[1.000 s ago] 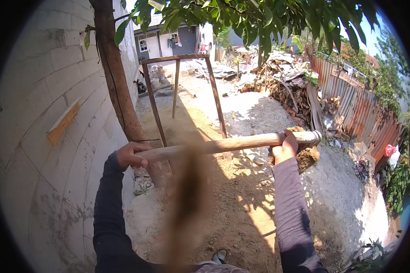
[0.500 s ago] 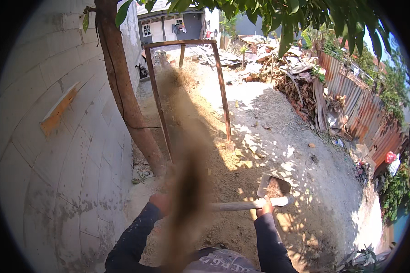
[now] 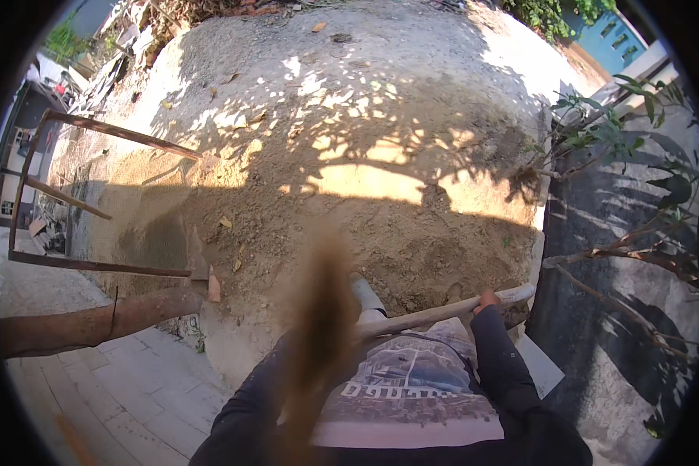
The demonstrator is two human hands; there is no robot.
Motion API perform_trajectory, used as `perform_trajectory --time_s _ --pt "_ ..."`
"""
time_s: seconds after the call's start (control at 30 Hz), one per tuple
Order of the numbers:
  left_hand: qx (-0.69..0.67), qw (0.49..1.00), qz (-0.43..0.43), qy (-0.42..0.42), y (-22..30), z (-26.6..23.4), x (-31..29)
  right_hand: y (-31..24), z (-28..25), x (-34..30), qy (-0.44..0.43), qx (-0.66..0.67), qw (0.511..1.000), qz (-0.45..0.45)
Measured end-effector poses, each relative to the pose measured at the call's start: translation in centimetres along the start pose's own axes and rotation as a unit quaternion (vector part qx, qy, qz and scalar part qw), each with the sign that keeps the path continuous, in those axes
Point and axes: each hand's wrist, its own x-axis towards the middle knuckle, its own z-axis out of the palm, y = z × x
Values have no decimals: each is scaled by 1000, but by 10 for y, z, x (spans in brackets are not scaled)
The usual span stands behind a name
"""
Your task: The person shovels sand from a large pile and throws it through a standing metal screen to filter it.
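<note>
A long pale wooden handle (image 3: 423, 317) of a hoe lies across in front of my body, its thick end (image 3: 520, 293) at the right. My right hand (image 3: 487, 300) is closed around it near that end. The hoe's blade cannot be made out clearly now. A blurred brown smear hides my left hand and the handle's left end; only my left sleeve (image 3: 252, 388) shows. Beneath the handle lies loose brown soil (image 3: 412, 264), partly in shade.
To the left stands a rusty frame (image 3: 124, 137) with sandy mesh (image 3: 124, 182) within it. Nearby are a tree trunk (image 3: 93, 320) and a block wall (image 3: 144, 369). At right, a leafy branch (image 3: 629, 252) reaches across beside a grey wall (image 3: 598, 373).
My view has swung right, so the frame and trunk now lie at the left. The hoe moved closer to my body; its blade, seen earlier with soil on it, no longer shows clearly.
</note>
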Motion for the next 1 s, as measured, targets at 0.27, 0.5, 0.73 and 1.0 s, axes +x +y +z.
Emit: perform_trajectory --time_s 0.27,0.5,0.73,1.0 --pt "-101 994 2 43 62 99 92 -172 45 -96 -317 189 882 -293" --pt "-187 943 130 244 250 79 351 -215 133 -14 -371 63 847 -376" --pt "-441 875 2 201 75 186 488 47 135 105 -247 -292 884 -267" --pt "-545 777 -308 66 10 306 394 228 17 101 -403 -354 828 167"
